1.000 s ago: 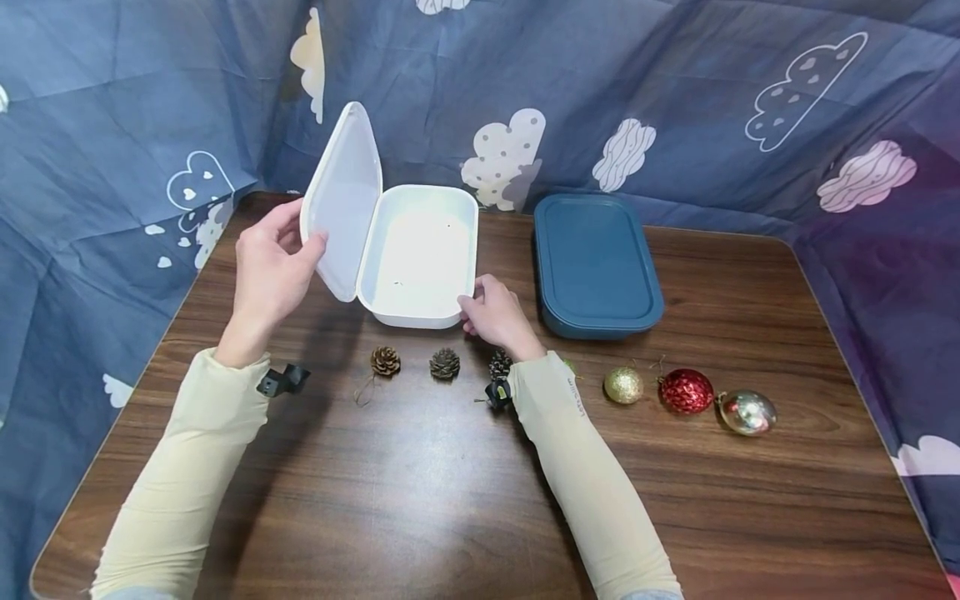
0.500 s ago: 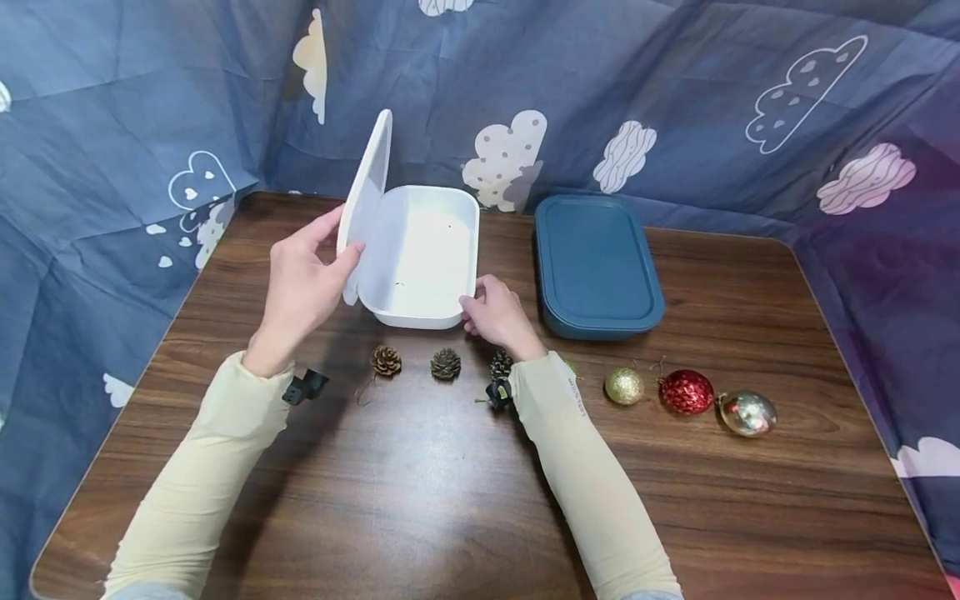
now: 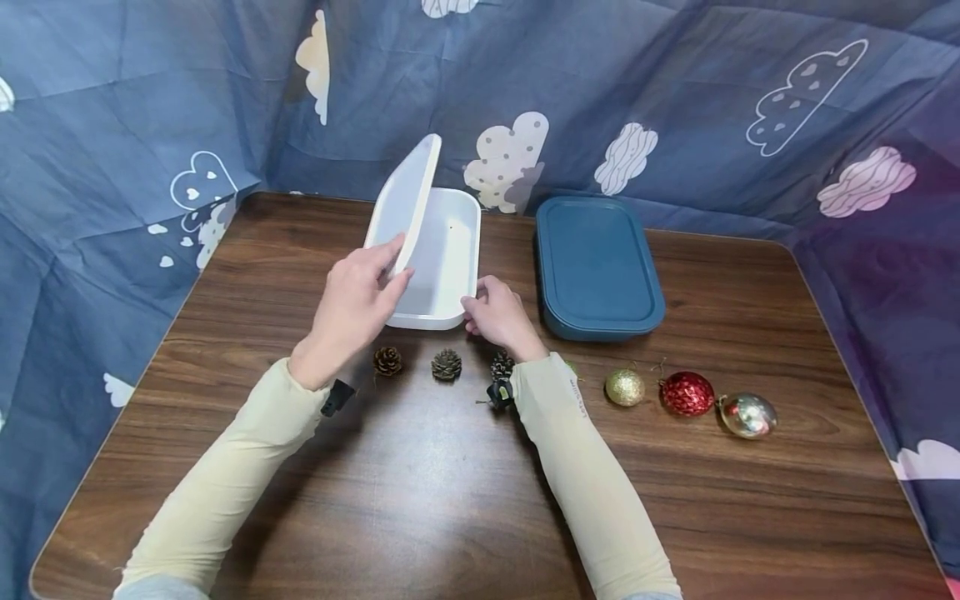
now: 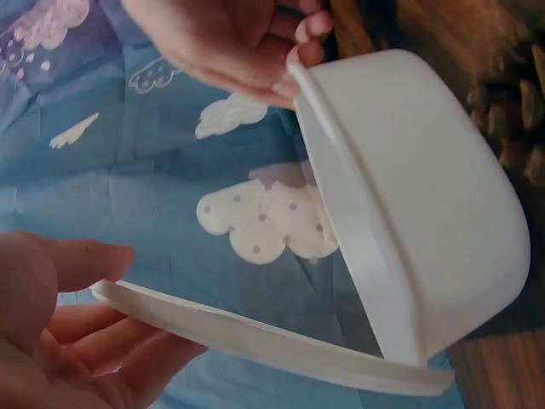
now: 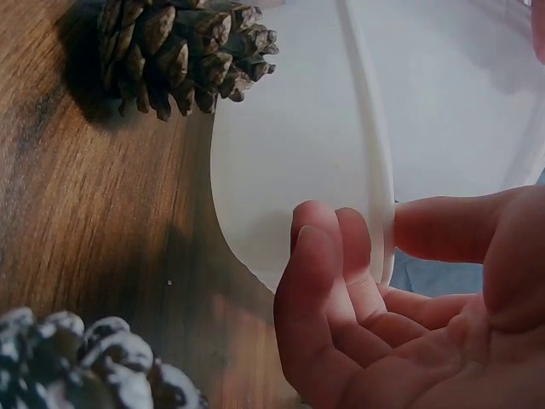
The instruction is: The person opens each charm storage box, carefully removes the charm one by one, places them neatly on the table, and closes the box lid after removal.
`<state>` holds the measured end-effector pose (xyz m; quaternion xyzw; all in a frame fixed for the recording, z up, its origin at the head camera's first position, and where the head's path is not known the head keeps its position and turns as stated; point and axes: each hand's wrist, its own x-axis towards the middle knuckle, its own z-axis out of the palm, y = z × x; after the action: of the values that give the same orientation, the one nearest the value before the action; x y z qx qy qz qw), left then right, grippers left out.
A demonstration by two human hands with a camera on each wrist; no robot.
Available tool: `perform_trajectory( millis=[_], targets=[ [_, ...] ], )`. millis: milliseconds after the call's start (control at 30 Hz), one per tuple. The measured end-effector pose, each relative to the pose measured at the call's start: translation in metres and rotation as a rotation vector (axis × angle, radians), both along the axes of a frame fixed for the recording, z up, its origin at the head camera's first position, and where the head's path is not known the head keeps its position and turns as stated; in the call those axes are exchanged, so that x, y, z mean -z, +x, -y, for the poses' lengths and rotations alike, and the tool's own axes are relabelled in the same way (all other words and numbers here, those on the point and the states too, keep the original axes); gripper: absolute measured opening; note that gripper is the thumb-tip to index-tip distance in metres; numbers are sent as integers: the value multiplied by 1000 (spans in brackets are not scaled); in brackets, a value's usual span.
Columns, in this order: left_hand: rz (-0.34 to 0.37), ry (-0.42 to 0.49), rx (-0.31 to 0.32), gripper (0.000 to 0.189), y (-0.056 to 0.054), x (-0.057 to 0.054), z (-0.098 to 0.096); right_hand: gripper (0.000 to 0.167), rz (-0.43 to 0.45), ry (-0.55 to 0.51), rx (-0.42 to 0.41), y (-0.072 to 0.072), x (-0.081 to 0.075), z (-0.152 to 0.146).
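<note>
- Left hand pinches the thin, smooth white lid, tilted over the white box.
- Right hand, fingers curled, grips the rounded plastic box's near right corner.
- Scaly pine cones lie on the wood-grain surface, just before the box.

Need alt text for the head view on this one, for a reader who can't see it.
A person's left hand holds the white lid tilted over an open white box on a wooden table, while the right hand grips the box's near corner. Nearby are pine cones, a closed blue box and three glittery baubles.
</note>
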<state>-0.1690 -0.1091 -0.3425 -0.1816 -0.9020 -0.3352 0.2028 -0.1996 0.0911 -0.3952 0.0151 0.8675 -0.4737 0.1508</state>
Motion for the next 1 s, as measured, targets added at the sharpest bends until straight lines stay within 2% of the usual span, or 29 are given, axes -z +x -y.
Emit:
perform_trajectory(
  millis=[367,800,1000],
  targets=[
    [-51,-275,94,37,3,15,-23,35,-14,-41,7,0,3,0],
    [-110,-488,82,34,1,31,-38,31,-23,-48,14,-1,4,0],
    [-152,-547,74,32,2,37,-43,31,-31,-51,9,-2,4,-1]
  ],
)
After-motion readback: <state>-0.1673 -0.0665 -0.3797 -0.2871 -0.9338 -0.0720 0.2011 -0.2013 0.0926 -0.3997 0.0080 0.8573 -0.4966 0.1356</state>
